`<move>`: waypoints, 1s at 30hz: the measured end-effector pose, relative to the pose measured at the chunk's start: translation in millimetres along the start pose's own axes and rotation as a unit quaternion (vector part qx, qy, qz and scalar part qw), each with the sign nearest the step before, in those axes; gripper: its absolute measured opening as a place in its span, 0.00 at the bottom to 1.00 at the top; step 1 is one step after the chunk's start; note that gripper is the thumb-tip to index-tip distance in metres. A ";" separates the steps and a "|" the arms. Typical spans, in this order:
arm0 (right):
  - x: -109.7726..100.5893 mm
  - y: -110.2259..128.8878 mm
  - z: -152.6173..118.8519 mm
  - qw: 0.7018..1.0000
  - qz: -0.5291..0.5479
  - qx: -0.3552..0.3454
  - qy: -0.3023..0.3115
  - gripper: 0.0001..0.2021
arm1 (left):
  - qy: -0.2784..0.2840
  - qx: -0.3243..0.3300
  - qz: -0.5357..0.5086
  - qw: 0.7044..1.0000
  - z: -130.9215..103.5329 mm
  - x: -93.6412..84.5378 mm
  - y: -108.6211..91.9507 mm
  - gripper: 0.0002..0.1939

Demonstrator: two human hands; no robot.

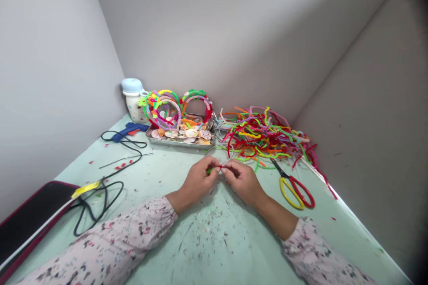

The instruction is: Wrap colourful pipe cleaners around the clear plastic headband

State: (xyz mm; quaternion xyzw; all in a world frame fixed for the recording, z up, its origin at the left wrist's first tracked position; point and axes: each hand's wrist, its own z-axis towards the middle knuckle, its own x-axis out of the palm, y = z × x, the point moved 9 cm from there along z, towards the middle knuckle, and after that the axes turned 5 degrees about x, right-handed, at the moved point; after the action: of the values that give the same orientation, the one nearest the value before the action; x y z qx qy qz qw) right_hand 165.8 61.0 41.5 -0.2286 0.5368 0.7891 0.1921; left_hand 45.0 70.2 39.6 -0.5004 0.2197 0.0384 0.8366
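Over the middle of the table, my left hand [201,179] and my right hand [243,181] meet with fingertips almost touching. Both pinch a thin, pale headband hoop [233,153] whose curve rises behind the fingers. A short bit of red pipe cleaner [220,167] shows between the two thumbs. Green fuzzy pipe cleaner [209,171] peeks out beside my left thumb. My fingers hide how the pipe cleaners sit on the hoop. To the right of my right hand lie scissors [294,187] with one yellow and one red handle.
Finished-looking colourful headbands [167,115] stand on a metal tray [182,142] with shells. Right of it spreads a pipe cleaner heap [264,135]. At left are a blue glue gun [129,131], its dark cord [107,204], a lidded cup [133,102] and a black, red-edged object [33,213].
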 end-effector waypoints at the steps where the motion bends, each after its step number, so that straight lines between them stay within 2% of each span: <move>1: 0.4 -0.3 -0.2 1.000 0.003 0.003 0.003 0.09 | 0.000 0.000 -0.004 1.000 0.0 0.2 -0.1 0.06; 30: 1.9 -4.8 0.2 0.999 0.014 0.025 0.014 0.08 | -0.002 0.005 0.009 1.000 -0.8 2.3 3.2 0.05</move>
State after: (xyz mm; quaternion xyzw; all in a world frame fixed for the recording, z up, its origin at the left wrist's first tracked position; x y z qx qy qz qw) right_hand 166.9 63.0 36.8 -0.2278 0.5620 0.7747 0.1793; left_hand 45.9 70.7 35.7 -0.4938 0.2228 0.0453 0.8393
